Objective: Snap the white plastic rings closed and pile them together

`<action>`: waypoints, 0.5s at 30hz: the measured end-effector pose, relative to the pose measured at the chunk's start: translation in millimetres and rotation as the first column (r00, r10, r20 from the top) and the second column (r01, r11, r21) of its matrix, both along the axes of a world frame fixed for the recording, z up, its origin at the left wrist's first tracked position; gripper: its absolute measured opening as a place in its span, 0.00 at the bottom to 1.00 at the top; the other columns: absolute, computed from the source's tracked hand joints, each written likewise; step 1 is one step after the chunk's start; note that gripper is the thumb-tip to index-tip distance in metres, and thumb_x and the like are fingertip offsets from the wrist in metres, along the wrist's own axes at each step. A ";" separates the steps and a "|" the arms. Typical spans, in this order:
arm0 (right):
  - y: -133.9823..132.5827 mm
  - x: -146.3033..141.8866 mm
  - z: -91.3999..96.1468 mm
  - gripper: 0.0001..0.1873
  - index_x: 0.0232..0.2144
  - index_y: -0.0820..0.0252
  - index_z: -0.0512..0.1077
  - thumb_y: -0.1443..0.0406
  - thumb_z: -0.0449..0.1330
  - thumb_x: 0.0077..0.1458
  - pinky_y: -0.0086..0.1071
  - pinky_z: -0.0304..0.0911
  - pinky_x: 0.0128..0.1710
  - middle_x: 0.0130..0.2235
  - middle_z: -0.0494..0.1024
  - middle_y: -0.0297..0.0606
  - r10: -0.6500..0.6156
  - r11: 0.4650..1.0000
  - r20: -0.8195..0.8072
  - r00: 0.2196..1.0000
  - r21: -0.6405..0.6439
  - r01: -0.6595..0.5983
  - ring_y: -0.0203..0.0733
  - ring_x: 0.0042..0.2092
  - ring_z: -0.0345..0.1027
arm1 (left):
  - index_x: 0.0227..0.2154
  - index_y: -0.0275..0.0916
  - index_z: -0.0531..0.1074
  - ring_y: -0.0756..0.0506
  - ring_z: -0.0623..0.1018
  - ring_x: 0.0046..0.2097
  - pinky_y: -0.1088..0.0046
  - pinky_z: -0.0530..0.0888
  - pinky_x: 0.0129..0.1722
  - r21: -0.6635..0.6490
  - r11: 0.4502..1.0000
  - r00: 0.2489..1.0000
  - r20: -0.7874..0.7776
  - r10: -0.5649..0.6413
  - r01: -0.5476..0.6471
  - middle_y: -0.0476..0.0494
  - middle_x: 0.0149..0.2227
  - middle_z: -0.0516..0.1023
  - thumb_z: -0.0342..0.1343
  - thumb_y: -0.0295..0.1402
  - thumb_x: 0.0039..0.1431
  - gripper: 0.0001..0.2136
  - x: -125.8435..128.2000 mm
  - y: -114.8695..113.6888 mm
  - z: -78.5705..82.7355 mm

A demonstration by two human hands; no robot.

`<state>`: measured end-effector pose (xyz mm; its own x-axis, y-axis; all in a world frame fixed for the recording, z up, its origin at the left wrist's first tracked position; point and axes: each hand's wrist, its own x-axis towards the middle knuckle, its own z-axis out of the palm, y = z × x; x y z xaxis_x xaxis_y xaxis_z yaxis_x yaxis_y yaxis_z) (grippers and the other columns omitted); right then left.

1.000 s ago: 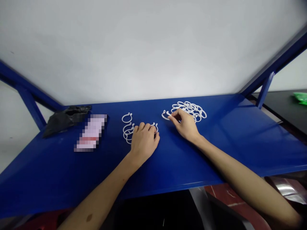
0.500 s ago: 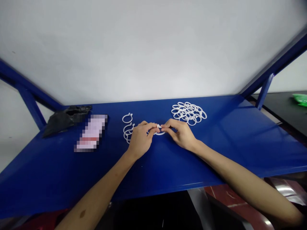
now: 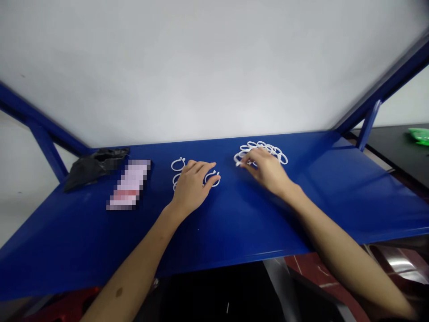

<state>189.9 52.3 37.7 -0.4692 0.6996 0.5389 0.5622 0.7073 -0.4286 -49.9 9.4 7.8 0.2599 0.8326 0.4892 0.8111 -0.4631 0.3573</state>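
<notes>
My left hand (image 3: 191,185) is open over the table, its thumb and fingers spread and holding nothing. An open white plastic ring (image 3: 212,186) with small knobbed ends lies beneath its thumb and fingertips. Partly covered by this hand are more white rings (image 3: 174,181), and a single open ring (image 3: 177,165) lies just beyond them. At the pile of linked-looking white rings (image 3: 281,156), my right hand (image 3: 268,170) pinches a white ring (image 3: 235,156) at the pile's left edge. The right hand hides much of the pile.
Everything lies on a blue table (image 3: 228,232) against a pale wall. To the left are a pixelated phone-like object (image 3: 130,183) and a crumpled black plastic bag (image 3: 95,167). Blue braces (image 3: 368,125) rise at both sides. A green packet (image 3: 420,135) sits on a dark surface at far right.
Both hands were together on one white ring. The left has let go and spread its fingers, leaving the ring on the table. The right has moved to the pile and grasped another ring.
</notes>
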 end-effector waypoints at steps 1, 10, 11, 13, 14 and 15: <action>6.7 9.6 1.8 0.04 0.32 0.54 0.73 0.66 0.60 0.61 0.43 0.64 0.42 0.35 0.77 0.40 -0.093 0.996 0.012 0.996 0.004 0.093 0.48 0.40 0.68 | 0.51 0.43 0.74 0.39 0.72 0.51 0.56 0.69 0.55 -0.019 1.000 0.999 -0.027 0.021 -0.021 0.42 0.47 0.80 0.56 0.40 0.66 0.14 -1.7 1.0 0.5; 49.9 76.3 -17.5 0.02 0.29 0.59 0.76 0.67 0.63 0.53 0.40 0.64 0.36 0.32 0.76 0.40 -0.449 0.890 0.250 0.857 0.045 0.453 0.42 0.32 0.67 | 0.34 0.42 0.75 0.39 0.70 0.45 0.55 0.68 0.50 -0.134 0.991 0.973 -0.230 -0.009 -0.022 0.43 0.40 0.75 0.59 0.39 0.62 0.07 -1.6 -2.7 -3.5; 49.9 76.7 -16.8 0.02 0.29 0.59 0.77 0.66 0.64 0.52 0.39 0.64 0.35 0.32 0.76 0.40 -0.444 0.892 0.252 0.860 0.035 0.450 0.42 0.31 0.67 | 0.33 0.42 0.74 0.39 0.70 0.45 0.56 0.68 0.49 -0.140 0.990 0.973 -0.229 -0.020 -0.012 0.43 0.39 0.75 0.57 0.36 0.63 0.05 -1.2 -2.7 -3.7; 48.4 75.2 -12.8 0.03 0.31 0.59 0.77 0.65 0.64 0.51 0.39 0.64 0.35 0.33 0.77 0.40 -0.441 0.894 0.216 0.871 0.019 0.448 0.42 0.31 0.67 | 0.32 0.42 0.74 0.39 0.69 0.45 0.57 0.67 0.48 -0.148 0.989 0.977 -0.210 -0.039 0.008 0.43 0.39 0.75 0.55 0.33 0.64 0.05 -0.5 -2.1 -3.9; 47.4 73.6 -10.4 0.04 0.31 0.59 0.77 0.65 0.64 0.53 0.39 0.64 0.35 0.33 0.77 0.41 -0.448 0.891 0.183 0.875 0.019 0.453 0.42 0.31 0.68 | 0.32 0.42 0.74 0.39 0.70 0.45 0.58 0.67 0.47 -0.145 0.989 0.980 -0.194 -0.041 0.013 0.43 0.39 0.75 0.55 0.32 0.64 0.05 0.0 -1.7 -3.9; 46.3 71.3 -8.4 0.04 0.32 0.59 0.77 0.64 0.63 0.54 0.40 0.64 0.36 0.34 0.78 0.42 -0.459 0.887 0.144 0.877 0.025 0.461 0.43 0.32 0.69 | 0.32 0.42 0.74 0.39 0.70 0.45 0.58 0.67 0.47 -0.136 0.991 0.984 -0.177 -0.038 0.014 0.43 0.39 0.76 0.55 0.32 0.64 0.05 0.6 -1.3 -3.8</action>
<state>261.2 98.6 29.3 -0.1638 0.8601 0.4831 0.8782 0.3502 -0.3258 -49.3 8.2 4.1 0.3556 0.8790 0.3177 0.8555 -0.4430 0.2681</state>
